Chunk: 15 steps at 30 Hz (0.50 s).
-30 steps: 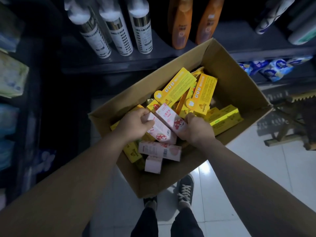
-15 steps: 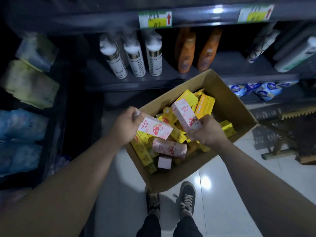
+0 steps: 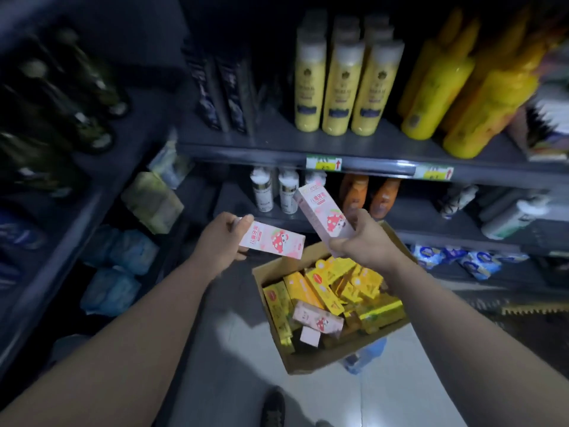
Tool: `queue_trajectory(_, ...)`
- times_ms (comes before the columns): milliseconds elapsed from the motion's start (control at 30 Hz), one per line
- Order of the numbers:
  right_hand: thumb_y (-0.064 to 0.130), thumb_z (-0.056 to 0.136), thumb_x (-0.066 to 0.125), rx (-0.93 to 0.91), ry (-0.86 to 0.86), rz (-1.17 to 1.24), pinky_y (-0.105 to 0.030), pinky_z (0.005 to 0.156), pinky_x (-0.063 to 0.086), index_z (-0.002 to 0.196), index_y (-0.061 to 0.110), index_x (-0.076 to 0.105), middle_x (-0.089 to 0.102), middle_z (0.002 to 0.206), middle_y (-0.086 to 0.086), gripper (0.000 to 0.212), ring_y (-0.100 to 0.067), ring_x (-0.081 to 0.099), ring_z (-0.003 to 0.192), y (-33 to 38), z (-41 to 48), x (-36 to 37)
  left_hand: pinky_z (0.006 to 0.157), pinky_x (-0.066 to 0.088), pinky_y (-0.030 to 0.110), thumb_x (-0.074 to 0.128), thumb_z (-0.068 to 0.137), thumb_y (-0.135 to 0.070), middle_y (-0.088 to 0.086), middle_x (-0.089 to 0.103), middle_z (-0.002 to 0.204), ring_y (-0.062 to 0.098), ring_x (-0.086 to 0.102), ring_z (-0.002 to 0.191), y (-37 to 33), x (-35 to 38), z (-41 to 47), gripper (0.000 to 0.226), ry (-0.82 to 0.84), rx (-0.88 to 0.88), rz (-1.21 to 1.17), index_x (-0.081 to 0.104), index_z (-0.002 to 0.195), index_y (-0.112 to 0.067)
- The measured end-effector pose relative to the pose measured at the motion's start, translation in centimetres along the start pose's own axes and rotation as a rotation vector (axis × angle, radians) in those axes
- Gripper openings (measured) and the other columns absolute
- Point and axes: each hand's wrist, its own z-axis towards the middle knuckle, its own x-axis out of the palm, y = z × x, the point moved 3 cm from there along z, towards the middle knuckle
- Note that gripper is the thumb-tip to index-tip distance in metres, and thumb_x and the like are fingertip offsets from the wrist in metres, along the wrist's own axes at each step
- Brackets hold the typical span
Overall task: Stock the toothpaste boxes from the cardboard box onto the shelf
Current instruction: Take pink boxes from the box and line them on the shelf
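Above the cardboard box, each hand's fingers pinch a pink box.

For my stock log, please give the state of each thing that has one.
left pink toothpaste box: held by left grip
right pink toothpaste box: held by right grip, tilted
cardboard box: open, on the floor
yellow toothpaste boxes: jumbled inside cardboard box
third pink toothpaste box: lying inside

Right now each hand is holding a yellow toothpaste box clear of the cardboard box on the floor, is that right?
Not quite: the held boxes are pink, not yellow. In the head view the left hand holds one pink box and the right hand a second pink box, clear of the cardboard box; the yellow boxes lie inside it.
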Motion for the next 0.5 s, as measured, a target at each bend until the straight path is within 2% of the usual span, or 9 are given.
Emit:
queue_trajectory(100,0.014,0.075,0.075,-0.101,0.064,-0.026,-0.016,0.057,0.047,0.12,0.011,0.048,0.06,0.099,0.002,0.053,-0.006,0.059,0.074,3.7,-0.9,-0.2,0.072,0.059,0.04,0.055,0.094,-0.038,0.003,0.061,0.088,0.019,0.064,0.076,-0.9,-3.2,-3.0,0.03,-0.092,-0.014,-0.119,0.052,0.088,-0.008)
queue_trajectory(200,0.01,0.074,0.076,-0.2,0.148,-0.067,-0.016,0.053,0.045,0.106,0.008,0.057,0.063,0.083,0.004,0.037,-0.005,0.057,0.065,7.1,-2.3,0.1,0.072,0.06,0.04,0.058,0.094,-0.032,0.007,0.066,0.089,0.021,0.065,0.079,-1.4,-6.2,-6.8,0.025,-0.21,-0.017,-0.244,0.054,0.085,-0.009)
queue_trajectory(333,0.018,0.068,0.083,-0.319,0.217,-0.092,-0.019,0.055,0.049,0.104,0.015,0.054,0.067,0.092,0.004,0.047,-0.009,0.062,0.071,11.4,-5.0,1.6,0.07,0.06,0.032,0.062,0.091,-0.029,0.009,0.069,0.093,0.021,0.068,0.085,-0.6,-10.1,-12.9,0.03,-0.377,-0.048,-0.368,0.057,0.1,-0.001)
queue_trajectory(433,0.019,0.063,0.086,-0.413,0.289,-0.082,-0.023,0.05,0.045,0.099,0.017,0.052,0.068,0.094,0.003,0.05,-0.014,0.065,0.072,14.6,-7.8,3.4,0.067,0.06,0.028,0.064,0.09,-0.025,0.007,0.069,0.088,0.02,0.068,0.084,0.0,-12.9,-17.9,0.026,-0.52,-0.05,-0.428,0.059,0.1,-0.001)
queue_trajectory(500,0.02,0.062,0.087,-0.492,0.337,-0.082,-0.027,0.056,0.048,0.094,0.017,0.051,0.068,0.095,0.004,0.049,-0.015,0.066,0.077,16.8,-10.0,4.8,0.067,0.06,0.027,0.064,0.091,-0.021,0.007,0.068,0.089,0.016,0.067,0.079,0.3,-14.7,-21.7,0.021,-0.626,-0.064,-0.448,0.059,0.098,-0.002)
